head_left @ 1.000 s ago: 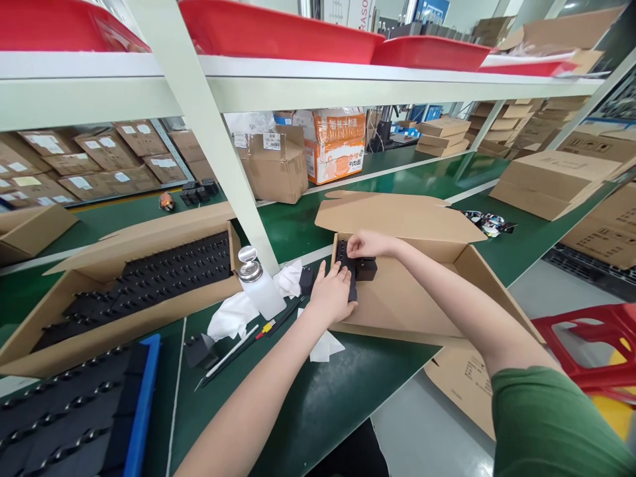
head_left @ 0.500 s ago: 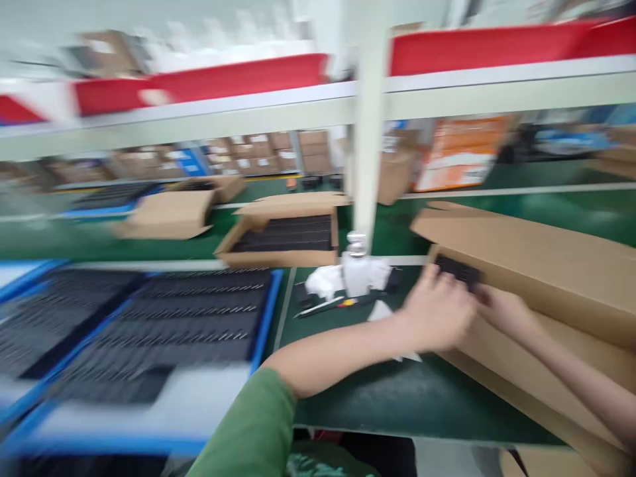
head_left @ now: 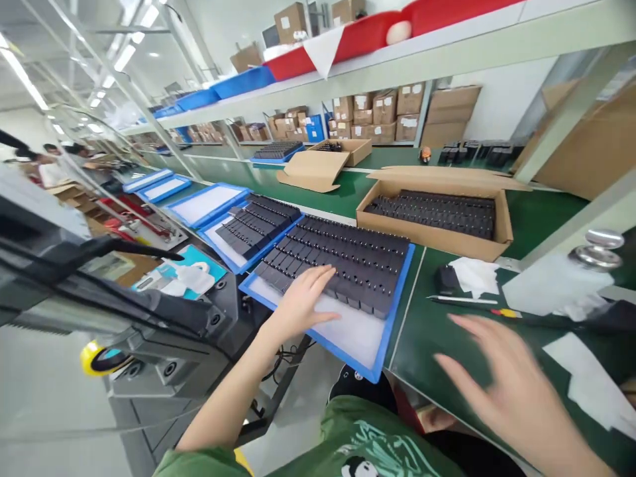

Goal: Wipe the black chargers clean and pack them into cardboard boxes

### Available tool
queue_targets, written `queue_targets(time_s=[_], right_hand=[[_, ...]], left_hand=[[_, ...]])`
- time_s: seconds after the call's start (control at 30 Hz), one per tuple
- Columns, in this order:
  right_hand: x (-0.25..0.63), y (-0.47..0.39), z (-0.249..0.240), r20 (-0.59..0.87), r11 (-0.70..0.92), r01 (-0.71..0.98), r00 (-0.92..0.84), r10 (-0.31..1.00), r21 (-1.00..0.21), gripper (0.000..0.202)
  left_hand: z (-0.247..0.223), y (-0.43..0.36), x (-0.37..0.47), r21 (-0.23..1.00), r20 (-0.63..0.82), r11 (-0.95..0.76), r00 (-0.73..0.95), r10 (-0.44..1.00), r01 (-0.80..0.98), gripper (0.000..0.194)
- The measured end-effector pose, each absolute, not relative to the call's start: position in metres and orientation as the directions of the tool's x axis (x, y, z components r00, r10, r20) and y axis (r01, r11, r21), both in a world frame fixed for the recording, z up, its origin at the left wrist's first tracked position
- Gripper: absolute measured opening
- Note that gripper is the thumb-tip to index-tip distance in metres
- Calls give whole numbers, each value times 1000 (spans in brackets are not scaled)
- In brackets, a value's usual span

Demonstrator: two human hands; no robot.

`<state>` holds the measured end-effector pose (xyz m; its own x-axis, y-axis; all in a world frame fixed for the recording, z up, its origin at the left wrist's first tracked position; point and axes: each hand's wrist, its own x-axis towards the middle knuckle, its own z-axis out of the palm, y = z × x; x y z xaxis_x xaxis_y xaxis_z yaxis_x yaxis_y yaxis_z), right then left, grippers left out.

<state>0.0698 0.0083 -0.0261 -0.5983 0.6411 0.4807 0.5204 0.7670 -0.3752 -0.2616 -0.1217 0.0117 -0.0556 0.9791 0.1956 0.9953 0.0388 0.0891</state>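
My left hand [head_left: 304, 299] reaches over the front rows of black rectangular blocks [head_left: 342, 255], fingers stretched out and thumb apart. Whether its fingertips touch the blocks I cannot tell. These blocks stand in tight rows with small shiny metal bits along their edges, in a blue-rimmed tray [head_left: 370, 371] whose white lining shows at the front. Over the green bench top [head_left: 422, 348], slightly blurred, hovers my right hand [head_left: 511, 377], fingers spread and nothing in it. Beyond that hand lie a pen [head_left: 467, 301] and crumpled white tissue [head_left: 474, 275].
A second tray of black blocks [head_left: 253, 225] adjoins on the left. An open cardboard box [head_left: 432, 233] of similar blocks stands behind. At right are a pump-top bottle [head_left: 556, 281] and white paper [head_left: 586, 381]. Grey machinery [head_left: 173, 331] with cables borders the left side.
The view has swung left, and the long cardboard box has left the picture. Both hands were together at that box with a black piece; now they are apart and the piece is in neither.
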Motion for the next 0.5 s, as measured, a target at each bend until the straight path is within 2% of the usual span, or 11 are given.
queue_targets(time_s=[0.07,0.13,0.2,0.3,0.4,0.5], right_hand=[[7,4,-37,445,827,454,-697,562,-333,71],[-45,3,-51,428,831,474,-713,556,-290,79],[-77,4,-64,413,808,527,-695,588,-263,78],[-93,1,-75,407,764,597,-651,640,-245,66],[-93,-4,-78,409,746,619,-631,659,-246,59],[-95,-6,-76,408,737,625,-621,669,-258,63]], left_hand=[[-6,-104,-279,61,173,9,-20,985,998,97],[-24,-87,-280,34,154,-22,17,988,999,92],[-39,-77,-275,10,155,-31,29,988,999,81],[-52,-75,-270,-18,183,-32,35,982,999,69],[-55,-75,-276,-38,217,-57,64,974,998,65],[-57,-71,-283,-53,261,-79,90,961,995,65]])
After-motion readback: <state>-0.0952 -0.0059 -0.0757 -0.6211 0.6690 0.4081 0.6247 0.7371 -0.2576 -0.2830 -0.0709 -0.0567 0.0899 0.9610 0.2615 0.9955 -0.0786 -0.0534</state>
